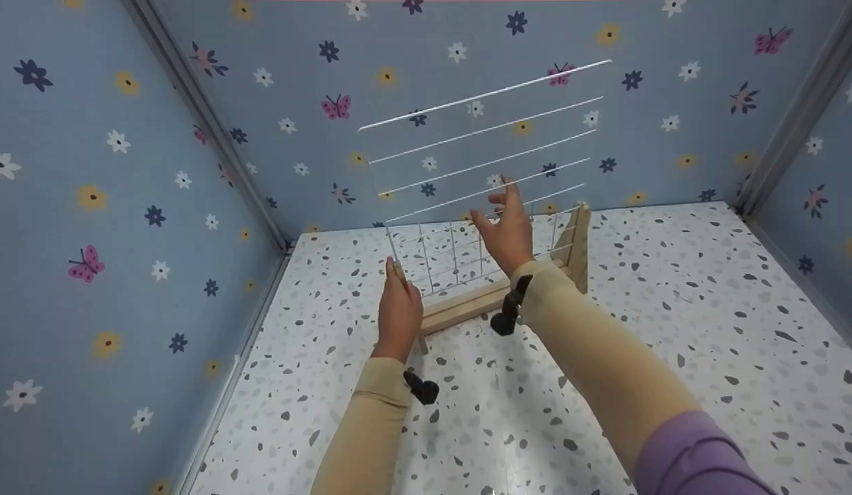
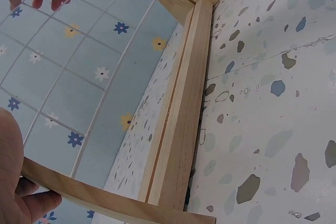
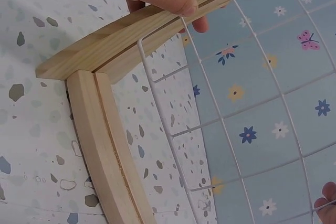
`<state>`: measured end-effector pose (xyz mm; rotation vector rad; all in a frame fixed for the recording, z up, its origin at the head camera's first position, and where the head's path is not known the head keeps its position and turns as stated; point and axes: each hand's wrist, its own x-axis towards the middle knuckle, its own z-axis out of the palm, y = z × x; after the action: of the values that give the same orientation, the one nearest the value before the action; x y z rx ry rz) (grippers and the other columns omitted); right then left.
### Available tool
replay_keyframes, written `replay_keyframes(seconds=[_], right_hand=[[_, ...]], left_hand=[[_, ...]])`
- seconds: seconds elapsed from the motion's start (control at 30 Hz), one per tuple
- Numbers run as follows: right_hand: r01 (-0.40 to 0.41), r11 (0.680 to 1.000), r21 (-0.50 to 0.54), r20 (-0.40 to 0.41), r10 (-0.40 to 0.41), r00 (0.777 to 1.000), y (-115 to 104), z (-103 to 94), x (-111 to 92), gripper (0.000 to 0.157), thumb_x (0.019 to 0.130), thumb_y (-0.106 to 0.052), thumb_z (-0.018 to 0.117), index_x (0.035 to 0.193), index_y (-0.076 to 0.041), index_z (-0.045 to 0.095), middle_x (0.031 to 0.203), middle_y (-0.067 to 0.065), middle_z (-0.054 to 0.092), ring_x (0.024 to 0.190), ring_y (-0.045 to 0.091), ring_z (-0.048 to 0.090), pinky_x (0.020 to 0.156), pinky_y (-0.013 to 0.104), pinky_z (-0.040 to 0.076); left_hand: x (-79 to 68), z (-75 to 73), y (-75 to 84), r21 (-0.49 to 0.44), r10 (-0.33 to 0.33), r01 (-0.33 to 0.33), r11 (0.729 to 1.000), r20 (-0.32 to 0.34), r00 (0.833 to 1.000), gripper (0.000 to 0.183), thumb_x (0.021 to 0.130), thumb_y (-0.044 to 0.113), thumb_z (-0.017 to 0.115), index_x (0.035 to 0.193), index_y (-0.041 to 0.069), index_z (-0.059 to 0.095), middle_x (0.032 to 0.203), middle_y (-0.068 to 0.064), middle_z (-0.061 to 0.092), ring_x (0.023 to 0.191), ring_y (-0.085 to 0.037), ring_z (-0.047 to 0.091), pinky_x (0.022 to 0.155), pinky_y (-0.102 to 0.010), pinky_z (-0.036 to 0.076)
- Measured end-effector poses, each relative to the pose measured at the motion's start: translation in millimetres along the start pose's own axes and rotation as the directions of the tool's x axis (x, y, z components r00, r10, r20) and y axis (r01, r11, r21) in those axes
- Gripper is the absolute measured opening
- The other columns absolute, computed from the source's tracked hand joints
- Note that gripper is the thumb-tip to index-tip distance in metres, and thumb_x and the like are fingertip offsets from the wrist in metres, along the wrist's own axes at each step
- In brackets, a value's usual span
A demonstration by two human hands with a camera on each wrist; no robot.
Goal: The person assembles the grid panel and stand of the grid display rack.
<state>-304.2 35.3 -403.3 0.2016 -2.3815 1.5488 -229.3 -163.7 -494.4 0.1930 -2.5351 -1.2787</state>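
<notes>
A white wire grid (image 1: 484,95) stands tilted over a wooden base rail (image 1: 460,313). My left hand (image 1: 398,316) grips the curved wooden side piece (image 2: 105,192) at the rail's left end, thumb and fingers wrapped about its upper part. In the right wrist view a groove runs along this side piece, and the grid's rounded corner lies close beside it. A gap shows between the grid's lower edge and the grooved rail. My right hand (image 1: 508,234) is at the middle of the grid with relaxed, spread fingers; wires overlap its fingertips. At the far right rises the second side piece (image 1: 578,247).
The stand rests on a white speckled surface (image 1: 673,309). Behind it rises a blue wall (image 1: 295,69) with flowers and butterflies, and blue panels flank both sides. A small black device (image 1: 511,306) is strapped to each wrist.
</notes>
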Motion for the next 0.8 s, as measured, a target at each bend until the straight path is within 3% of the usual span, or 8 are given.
replay_keyframes(seconds=[0.5, 0.8], right_hand=[[-0.003, 1.0, 0.01, -0.002, 0.003, 1.0, 7.0, 2.5, -2.1, 0.078, 0.098, -0.032, 0.069, 0.16, -0.022, 0.024, 0.142, 0.005, 0.054, 0.122, 0.023, 0.055, 0.095, 0.042, 0.05], [0.013, 1.0, 0.005, -0.011, -0.013, 1.0, 12.6, 5.2, -3.1, 0.079, 0.097, -0.03, 0.07, 0.16, -0.022, 0.023, 0.14, 0.007, 0.056, 0.125, 0.024, 0.055, 0.097, 0.042, 0.05]], left_hand=[[1.4, 0.1, 1.8, 0.014, -0.033, 0.033, 0.999, 0.006, 0.999, 0.065, 0.109, 0.021, 0.037, 0.164, 0.014, 0.004, 0.16, -0.015, 0.035, 0.138, -0.031, 0.046, 0.108, -0.045, 0.044], [0.3, 0.2, 0.1, 0.012, -0.008, 0.008, 1.0, 0.005, 1.0, 0.064, 0.109, 0.021, 0.037, 0.164, 0.012, 0.005, 0.16, -0.017, 0.035, 0.138, -0.032, 0.046, 0.106, -0.046, 0.045]])
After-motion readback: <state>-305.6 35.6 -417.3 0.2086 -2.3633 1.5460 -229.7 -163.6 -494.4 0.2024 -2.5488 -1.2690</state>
